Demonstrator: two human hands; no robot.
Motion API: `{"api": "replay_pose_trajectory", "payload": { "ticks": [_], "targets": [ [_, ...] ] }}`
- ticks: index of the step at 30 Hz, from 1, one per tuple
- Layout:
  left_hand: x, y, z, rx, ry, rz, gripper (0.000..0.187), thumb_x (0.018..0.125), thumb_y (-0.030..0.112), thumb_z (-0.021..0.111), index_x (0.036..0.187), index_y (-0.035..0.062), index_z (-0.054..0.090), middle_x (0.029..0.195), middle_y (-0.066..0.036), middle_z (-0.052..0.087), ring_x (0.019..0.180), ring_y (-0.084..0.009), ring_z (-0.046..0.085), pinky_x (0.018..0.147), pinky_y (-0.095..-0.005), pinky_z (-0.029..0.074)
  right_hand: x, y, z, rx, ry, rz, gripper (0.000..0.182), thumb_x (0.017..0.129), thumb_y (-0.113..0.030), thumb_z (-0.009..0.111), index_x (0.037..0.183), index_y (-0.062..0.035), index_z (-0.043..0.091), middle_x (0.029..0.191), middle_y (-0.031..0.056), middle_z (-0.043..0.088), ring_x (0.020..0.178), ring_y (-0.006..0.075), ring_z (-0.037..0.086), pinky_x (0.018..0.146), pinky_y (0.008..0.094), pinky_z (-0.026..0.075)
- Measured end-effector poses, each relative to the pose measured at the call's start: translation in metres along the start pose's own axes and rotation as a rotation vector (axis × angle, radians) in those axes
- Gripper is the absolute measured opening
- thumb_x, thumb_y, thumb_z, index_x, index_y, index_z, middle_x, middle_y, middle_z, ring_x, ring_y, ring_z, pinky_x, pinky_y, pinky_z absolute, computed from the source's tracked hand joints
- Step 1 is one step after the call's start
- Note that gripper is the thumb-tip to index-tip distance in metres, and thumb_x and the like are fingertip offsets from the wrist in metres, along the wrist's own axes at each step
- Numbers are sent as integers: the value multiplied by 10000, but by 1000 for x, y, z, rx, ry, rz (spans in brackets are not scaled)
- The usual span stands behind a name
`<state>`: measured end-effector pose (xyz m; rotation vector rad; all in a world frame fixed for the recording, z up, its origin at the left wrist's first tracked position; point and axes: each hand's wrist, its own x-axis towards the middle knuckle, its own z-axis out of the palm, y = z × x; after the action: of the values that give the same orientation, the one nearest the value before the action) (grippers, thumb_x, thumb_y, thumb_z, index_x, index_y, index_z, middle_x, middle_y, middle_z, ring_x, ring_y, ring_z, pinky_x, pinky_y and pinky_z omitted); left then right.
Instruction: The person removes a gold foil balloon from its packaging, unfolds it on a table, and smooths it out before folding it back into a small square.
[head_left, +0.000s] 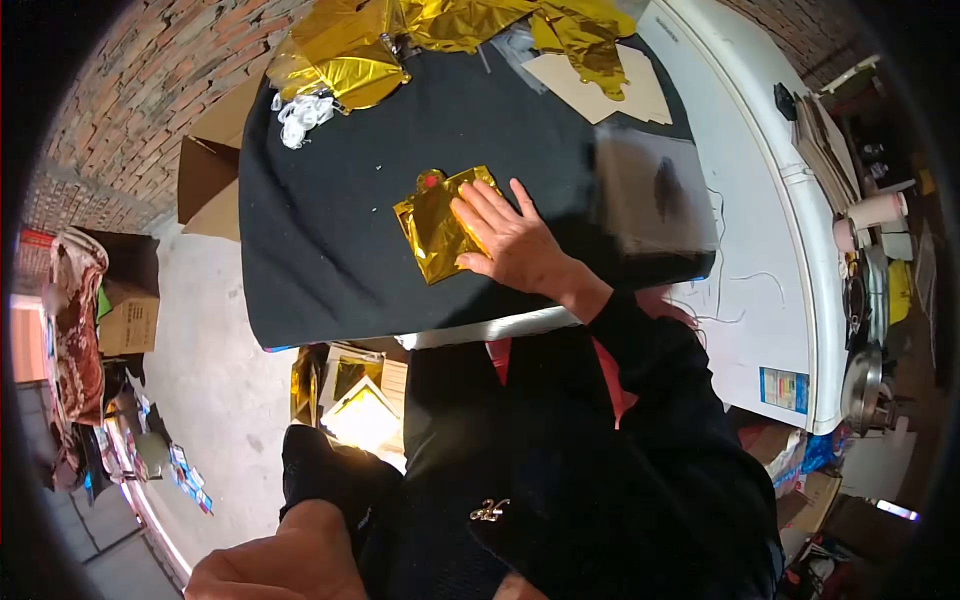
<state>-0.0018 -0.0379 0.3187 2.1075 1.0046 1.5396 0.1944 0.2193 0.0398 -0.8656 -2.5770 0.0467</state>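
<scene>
My right hand (515, 245) lies palm down on a folded gold foil piece (435, 235), fingers stretched out and slightly spread. The foil sits on the black cloth (330, 200) of the table, a small tab with a red spot (431, 181) at its far edge. My left hand (275, 565) is low at the bottom left, close to the camera and away from the table. Its fingers are cut off by the frame, so what they do is hidden.
Loose gold foil pieces (365, 75) and white curled strips (303, 118) lie at the table's far side. A cardboard sheet (640, 88) and a clear plastic bag (650, 190) are at the right. Below the near edge stands a box with gold foil (360, 372). A white fridge (745, 230) borders the right.
</scene>
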Motion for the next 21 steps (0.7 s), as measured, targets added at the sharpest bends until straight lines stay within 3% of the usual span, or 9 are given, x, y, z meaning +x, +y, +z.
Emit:
{"api": "replay_pose_trajectory", "payload": {
  "ticks": [1, 3, 5, 7, 8, 10, 12, 14, 21],
  "targets": [
    [-1, 0, -9, 95, -37, -23, 287, 1049, 312, 409, 1277, 150, 478, 1206, -117, 614, 865, -281, 650, 662, -415, 602, 0, -2, -2, 4, -6, 10, 754, 901, -466, 703, 1483, -25, 517, 1572, 174, 473, 1503, 317, 391, 1219, 621, 229],
    [1, -10, -21, 431, -226, -24, 100, 901, 120, 559, 852, 93, 476, 846, -71, 621, 621, -223, 584, 598, -382, 515, 3, -5, -2, -22, -47, 18, 742, 924, -497, 673, 1486, -38, 518, 1586, 167, 457, 1526, 305, 356, 1227, 620, 211],
    [0, -60, 7, 499, -10, 11, 44, 812, 9, 640, 806, 16, 597, 830, -126, 687, 693, -254, 634, 680, -382, 507, 3, -2, -3, -43, -165, 27, 771, 979, -545, 577, 1560, -68, 409, 1659, 155, 334, 1565, 298, 264, 1236, 616, 187],
    [0, -141, 49, 489, 173, -91, 228, 870, 21, 684, 1091, -8, 731, 1046, -187, 747, 971, -363, 730, 882, -466, 577, 6, -5, -12, -58, -270, 47, 800, 1009, -565, 520, 1608, -79, 308, 1696, 149, 242, 1582, 306, 203, 1260, 606, 102],
    [1, -177, 64, 454, 116, -95, 291, 837, -76, 700, 1120, -9, 721, 1122, -184, 733, 1079, -350, 710, 967, -411, 547, 5, -3, -7, -52, -259, 42, 796, 1014, -566, 508, 1606, -73, 307, 1694, 158, 243, 1588, 305, 178, 1262, 608, 79],
    [-12, -238, 90, 443, -47, -65, 364, 895, 36, 705, 1253, -15, 672, 1269, -199, 684, 1235, -365, 644, 1085, -461, 495, 2, 2, 4, -45, -239, 36, 790, 1025, -569, 484, 1603, -60, 306, 1690, 175, 243, 1599, 303, 130, 1267, 611, 33],
    [-25, -275, 109, 499, -172, -123, 557, 937, 115, 675, 1457, -14, 524, 1476, -248, 530, 1373, -392, 524, 1173, -483, 408, 6, -4, -6, -62, -338, 69, 798, 1023, -587, 462, 1612, -67, 320, 1695, 171, 240, 1600, 301, 123, 1273, 601, 20],
    [-28, -294, 116, 576, -264, -133, 593, 1027, 230, 583, 1535, -29, 418, 1574, -271, 416, 1472, -388, 415, 1230, -495, 325, 8, -3, -8, -103, -399, 83, 802, 1024, -592, 456, 1618, -72, 321, 1701, 163, 235, 1600, 296, 128, 1276, 597, 10],
    [-45, -316, 129, 740, -342, -196, 747, 1051, 488, 491, 1565, -40, 370, 1627, -267, 339, 1553, -376, 272, 1265, -503, 226, 2, -1, -7, 13, -275, 63, 781, 1023, -480, 499, 1626, -40, 271, 1699, 149, 244, 1601, 272, 136, 1279, 571, 15]
  ]
}}
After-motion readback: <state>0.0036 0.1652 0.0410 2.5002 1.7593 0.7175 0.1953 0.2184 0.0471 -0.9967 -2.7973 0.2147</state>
